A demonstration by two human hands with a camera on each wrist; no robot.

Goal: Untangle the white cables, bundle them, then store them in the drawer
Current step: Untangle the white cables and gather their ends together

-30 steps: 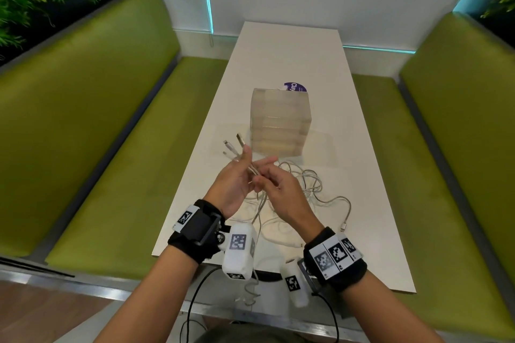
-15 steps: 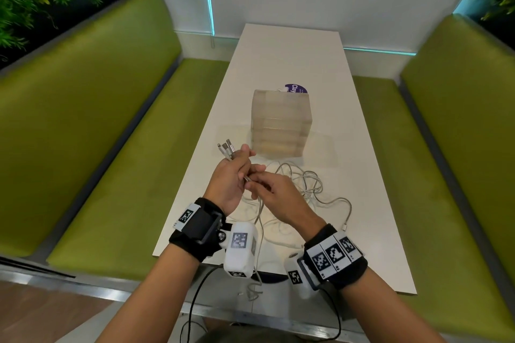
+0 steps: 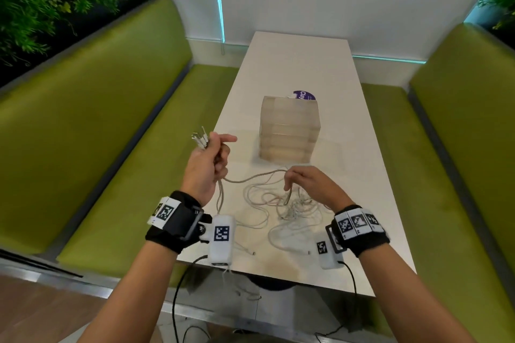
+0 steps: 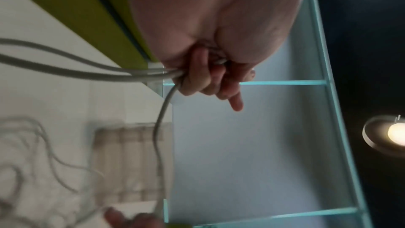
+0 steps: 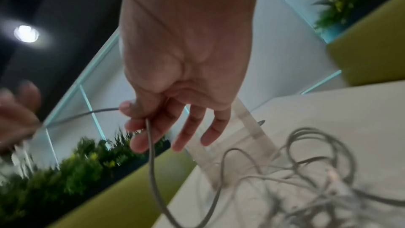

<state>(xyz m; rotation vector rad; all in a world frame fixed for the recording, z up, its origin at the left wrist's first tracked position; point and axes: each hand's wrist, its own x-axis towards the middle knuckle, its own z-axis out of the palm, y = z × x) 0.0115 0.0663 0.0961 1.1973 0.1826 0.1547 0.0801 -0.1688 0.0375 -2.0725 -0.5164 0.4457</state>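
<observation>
- Hands were together at chest height a second ago; now apart.
- Left hand (image 3: pixel 207 164) raised, fist curled round the gathered plug ends (image 3: pixel 200 140) and several strands.
- Right hand (image 3: pixel 309 185) has dropped toward the table (image 3: pixel 362 203), thumb and forefinger pinching one strand and drawing it along.
- White cables (image 3: pixel 281 209) mostly a loose heap on the table, just before the drawer unit (image 3: pixel 289 131).
- Reading: ends aligned, lengths being pulled straight; bundling not begun, drawers look closed.

Green benches (image 3: pixel 111 131) (both sides) flank a white table (image 3: pixel 301 64).
</observation>
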